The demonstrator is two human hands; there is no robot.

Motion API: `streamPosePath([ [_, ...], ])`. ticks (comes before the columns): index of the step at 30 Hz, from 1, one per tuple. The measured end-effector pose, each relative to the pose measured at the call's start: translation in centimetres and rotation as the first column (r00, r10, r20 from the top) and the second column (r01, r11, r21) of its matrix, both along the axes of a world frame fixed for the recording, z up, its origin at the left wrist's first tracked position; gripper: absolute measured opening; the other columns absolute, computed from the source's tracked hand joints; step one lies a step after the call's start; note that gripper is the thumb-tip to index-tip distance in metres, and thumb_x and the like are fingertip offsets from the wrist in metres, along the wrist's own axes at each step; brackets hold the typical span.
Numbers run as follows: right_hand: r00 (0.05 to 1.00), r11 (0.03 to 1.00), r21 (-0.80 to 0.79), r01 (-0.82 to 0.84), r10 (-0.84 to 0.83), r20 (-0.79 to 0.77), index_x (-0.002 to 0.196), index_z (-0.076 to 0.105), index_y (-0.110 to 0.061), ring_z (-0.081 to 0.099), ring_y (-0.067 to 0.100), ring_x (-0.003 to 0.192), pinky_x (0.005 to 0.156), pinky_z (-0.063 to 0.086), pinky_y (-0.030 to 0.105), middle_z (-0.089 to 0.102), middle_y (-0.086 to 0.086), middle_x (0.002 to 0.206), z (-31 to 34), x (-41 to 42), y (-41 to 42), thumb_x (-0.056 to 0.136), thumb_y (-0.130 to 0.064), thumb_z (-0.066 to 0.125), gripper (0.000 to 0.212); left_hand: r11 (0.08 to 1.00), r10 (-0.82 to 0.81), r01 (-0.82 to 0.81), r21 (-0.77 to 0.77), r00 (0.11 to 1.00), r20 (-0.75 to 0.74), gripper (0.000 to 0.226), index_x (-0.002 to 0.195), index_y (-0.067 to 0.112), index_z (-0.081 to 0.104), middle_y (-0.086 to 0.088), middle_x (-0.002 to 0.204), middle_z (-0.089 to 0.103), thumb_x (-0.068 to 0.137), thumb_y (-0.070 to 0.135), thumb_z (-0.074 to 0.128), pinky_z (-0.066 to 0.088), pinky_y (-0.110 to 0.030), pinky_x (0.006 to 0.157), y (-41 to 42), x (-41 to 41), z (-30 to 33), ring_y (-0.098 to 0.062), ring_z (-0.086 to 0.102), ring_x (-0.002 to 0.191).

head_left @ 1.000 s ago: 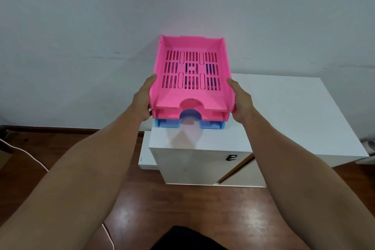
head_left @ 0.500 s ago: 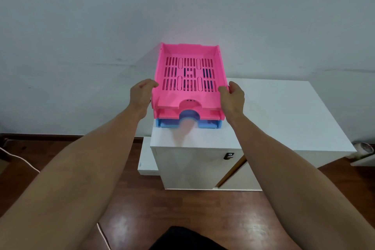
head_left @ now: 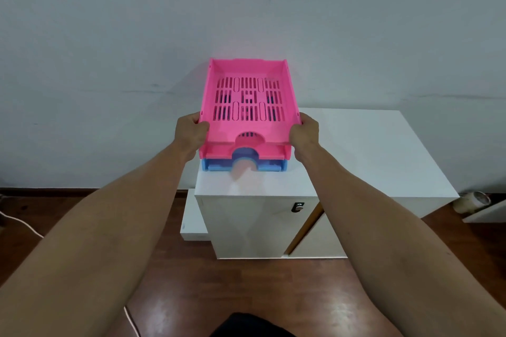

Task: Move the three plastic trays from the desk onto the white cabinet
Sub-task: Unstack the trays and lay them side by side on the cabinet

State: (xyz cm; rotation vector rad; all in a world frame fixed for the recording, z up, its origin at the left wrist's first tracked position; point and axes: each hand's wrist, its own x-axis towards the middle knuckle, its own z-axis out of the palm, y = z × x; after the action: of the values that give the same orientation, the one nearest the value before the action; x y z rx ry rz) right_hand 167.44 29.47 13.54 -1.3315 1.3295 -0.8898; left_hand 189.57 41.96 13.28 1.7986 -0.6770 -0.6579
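A stack of plastic trays rests on the left part of the white cabinet (head_left: 369, 150), against the wall. The top pink tray (head_left: 247, 98) has a slotted floor and a round notch in its front edge. Under it sits a second pink tray (head_left: 219, 152), and a blue tray (head_left: 269, 166) is at the bottom. My left hand (head_left: 191, 133) grips the stack's left front corner. My right hand (head_left: 304, 133) grips the right front corner, fingers over the rim.
The cabinet has a small lock (head_left: 297, 206) on its front and a door standing ajar. A low white box (head_left: 193, 217) sits on the wooden floor at its left. A roll of tape (head_left: 472, 200) lies at the right. A white cable (head_left: 22, 223) runs along the floor.
The stack has come down to rest on the cabinet top near the wall. Both hands shifted along the sides to the front corners and closed on them.
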Motion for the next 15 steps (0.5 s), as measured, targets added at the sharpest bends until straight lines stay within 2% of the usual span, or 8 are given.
streamPosePath([
  [3,0.998,1.0,0.015,0.027,-0.027,0.048,0.079,0.063,-0.013,0.048,0.02,0.066,0.06,0.045,0.026,0.058,0.001,0.074,0.2,-1.9,-0.6,0.083,0.012,0.027,0.045,1.0,0.0,0.001,-0.011,0.999,0.054,0.046,0.13,0.0,0.069,-0.009,0.113,0.07,0.092,-0.011,0.045,0.058,-0.037,0.093,-0.4,-1.9,0.8,-0.025,0.065,0.101],
  [5,0.998,0.999,0.004,0.041,-0.041,0.055,0.088,0.067,-0.011,0.051,0.019,0.067,0.062,0.047,0.025,0.061,0.001,0.078,0.7,-3.8,-1.2,0.085,0.011,0.028,0.045,1.0,0.002,-0.001,-0.012,0.995,0.101,0.047,0.13,0.001,0.07,-0.013,0.113,0.073,0.09,-0.01,0.046,0.06,-0.036,0.091,-1.0,-3.6,1.6,-0.026,0.066,0.098],
  [6,0.997,0.999,-0.008,0.045,-0.044,0.057,0.089,0.068,-0.011,0.051,0.019,0.067,0.063,0.046,0.025,0.061,0.001,0.077,0.9,-4.9,-1.5,0.085,0.011,0.029,0.045,1.0,0.011,-0.01,-0.007,0.991,0.132,0.047,0.129,0.001,0.07,-0.014,0.109,0.072,0.09,-0.01,0.047,0.06,-0.029,0.082,-1.4,-4.7,1.9,-0.025,0.065,0.093],
  [8,0.997,0.998,-0.033,0.046,-0.043,0.065,0.087,0.067,-0.012,0.049,0.018,0.067,0.065,0.045,0.026,0.06,-0.001,0.075,1.4,-7.3,-2.1,0.085,0.011,0.029,0.045,1.0,0.02,-0.019,-0.006,0.982,0.186,0.043,0.125,-0.002,0.072,-0.012,0.098,0.068,0.089,-0.011,0.049,0.05,-0.012,0.054,-2.0,-7.2,2.6,-0.021,0.061,0.075],
  [9,0.997,0.998,-0.044,0.044,-0.041,0.066,0.087,0.067,-0.012,0.048,0.019,0.066,0.065,0.044,0.026,0.058,-0.001,0.074,1.6,-8.6,-2.4,0.084,0.011,0.029,0.044,1.0,0.023,-0.021,-0.013,0.979,0.201,0.042,0.122,-0.002,0.073,-0.012,0.094,0.066,0.088,-0.011,0.049,0.044,-0.009,0.044,-2.3,-8.6,2.8,-0.019,0.057,0.068],
  [10,0.997,0.998,-0.055,0.043,-0.04,0.059,0.085,0.065,-0.012,0.045,0.019,0.067,0.064,0.042,0.027,0.057,0.0,0.074,1.8,-10.0,-2.9,0.083,0.011,0.029,0.043,1.0,0.022,-0.019,-0.019,0.978,0.208,0.041,0.119,-0.001,0.074,-0.012,0.092,0.066,0.087,-0.01,0.05,0.043,-0.011,0.042,-2.7,-10.0,2.9,-0.019,0.056,0.066],
  [13,1.0,0.994,-0.106,0.006,-0.006,0.006,0.08,0.061,-0.012,0.039,0.02,0.066,0.06,0.034,0.027,0.051,-0.001,0.07,2.2,-14.6,-4.2,0.08,0.012,0.028,0.041,1.0,0.004,-0.005,0.005,0.978,0.207,0.04,0.114,0.003,0.074,-0.013,0.092,0.068,0.083,-0.007,0.051,0.048,-0.027,0.058,-3.9,-13.9,2.4,-0.02,0.059,0.072],
  [15,0.998,0.989,-0.143,-0.04,0.031,-0.062,0.085,0.062,-0.011,0.036,0.019,0.062,0.056,0.029,0.026,0.049,-0.001,0.069,2.2,-17.1,-4.6,0.079,0.013,0.028,0.042,0.999,0.001,-0.009,0.037,0.978,0.208,0.038,0.114,-0.001,0.073,-0.013,0.093,0.069,0.084,-0.01,0.051,0.051,-0.03,0.063,-4.3,-16.0,2.3,-0.02,0.06,0.073],
])
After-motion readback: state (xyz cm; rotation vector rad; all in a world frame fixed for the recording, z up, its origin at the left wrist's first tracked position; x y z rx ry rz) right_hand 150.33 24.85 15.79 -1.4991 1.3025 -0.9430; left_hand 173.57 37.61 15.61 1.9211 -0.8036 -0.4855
